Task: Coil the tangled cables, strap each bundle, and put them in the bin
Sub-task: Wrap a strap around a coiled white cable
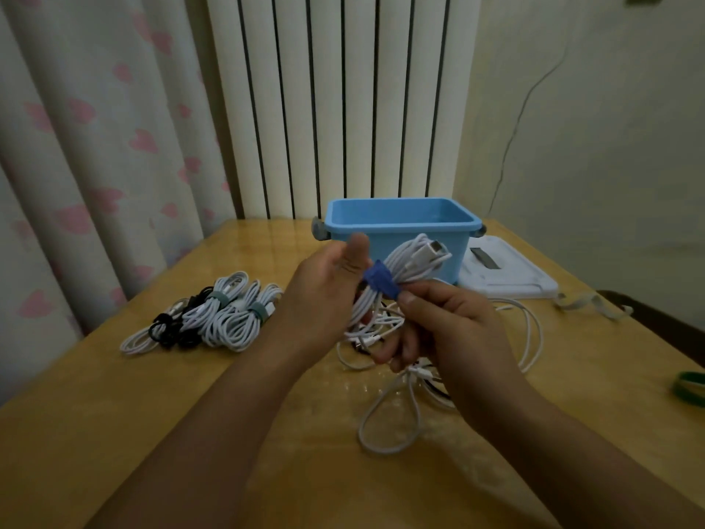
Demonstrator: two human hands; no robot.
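Head view: a coiled white cable bundle (396, 284) is held above the worktop (190, 395) between both hands, seemingly so a blue strap (379, 282) can be wrapped around it. The left hand (324, 295) is curled around the coil; the strap's end is pinched by the right hand (438, 330). Tangled cables (419, 376) lie beneath the hands, strapped bundles (213, 315) left of them, the blue bin (400, 227) just beyond.

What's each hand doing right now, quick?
Left hand: closed on the white cable bundle.
Right hand: pinching the blue strap around that bundle.
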